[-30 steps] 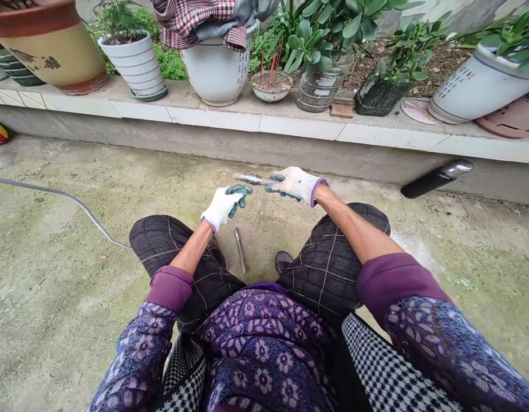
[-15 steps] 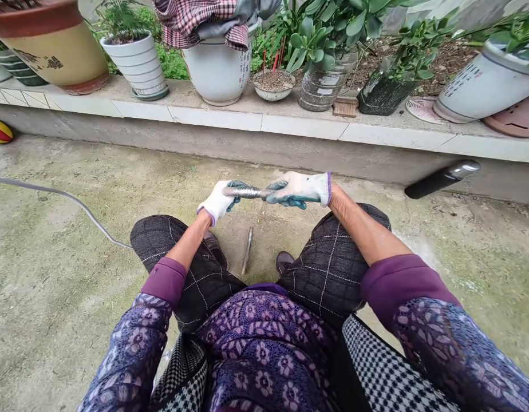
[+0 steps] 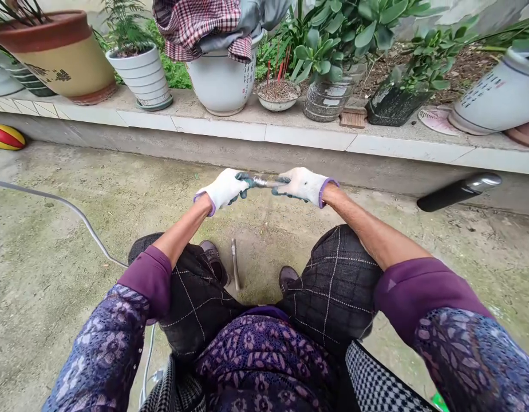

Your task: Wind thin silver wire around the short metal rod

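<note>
The gloved left hand and gloved right hand both close around a short metal rod between them (its long axis runs crosswise, left to right).

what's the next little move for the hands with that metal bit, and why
Probably turn the short metal rod slightly between the hands. The gloved left hand and gloved right hand both grip it, leaving only a short stretch showing. The other metal piece lies on the ground, out of reach for now.

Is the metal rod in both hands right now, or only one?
In both: the metal rod runs between the gloved left hand and right hand, their green-coated fingers closed on it.
</note>
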The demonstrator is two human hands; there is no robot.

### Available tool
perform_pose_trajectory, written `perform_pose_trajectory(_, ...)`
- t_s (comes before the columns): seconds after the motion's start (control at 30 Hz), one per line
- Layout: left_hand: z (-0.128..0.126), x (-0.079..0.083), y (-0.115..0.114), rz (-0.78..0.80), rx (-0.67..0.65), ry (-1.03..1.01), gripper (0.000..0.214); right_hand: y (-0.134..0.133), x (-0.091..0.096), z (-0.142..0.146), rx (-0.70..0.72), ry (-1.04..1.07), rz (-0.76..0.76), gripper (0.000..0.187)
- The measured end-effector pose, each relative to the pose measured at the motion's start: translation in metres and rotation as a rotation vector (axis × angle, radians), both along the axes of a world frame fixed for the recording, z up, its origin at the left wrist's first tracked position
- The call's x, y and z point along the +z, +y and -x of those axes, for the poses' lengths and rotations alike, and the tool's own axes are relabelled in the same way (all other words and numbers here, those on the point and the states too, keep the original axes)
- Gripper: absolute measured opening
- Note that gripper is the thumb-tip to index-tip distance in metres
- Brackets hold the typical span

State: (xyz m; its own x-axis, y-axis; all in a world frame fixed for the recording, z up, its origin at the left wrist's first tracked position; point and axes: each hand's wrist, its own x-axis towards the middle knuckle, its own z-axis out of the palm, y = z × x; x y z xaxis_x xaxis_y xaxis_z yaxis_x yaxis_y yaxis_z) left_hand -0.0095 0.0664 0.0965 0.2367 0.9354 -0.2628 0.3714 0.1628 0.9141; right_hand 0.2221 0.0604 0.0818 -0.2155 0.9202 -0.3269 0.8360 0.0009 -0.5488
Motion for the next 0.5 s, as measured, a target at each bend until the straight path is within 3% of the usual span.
perform_pose_trajectory(0.13,-0.008,0.01,0.019,-0.059,-0.057,-0.017,0.019,0.03,0.007,0.0,-0.126,0.071,-0.118,0.019)
perform_pose_trajectory(0.33,-0.022,0.016,0.023,0.04,-0.089,-0.087,0.023,0.042,0.011,-0.002,-0.325,0.67,-0.01,0.029)
perform_pose_trajectory(0.43,-0.023,0.009,0.024,0.118,-0.092,-0.088,0.021,0.033,0.013,-0.013,-0.296,0.874,0.084,0.032)
perform_pose_trajectory(0.5,-0.022,0.002,0.029,0.117,-0.062,-0.066,0.021,0.024,0.012,-0.02,-0.206,0.881,0.198,0.034)
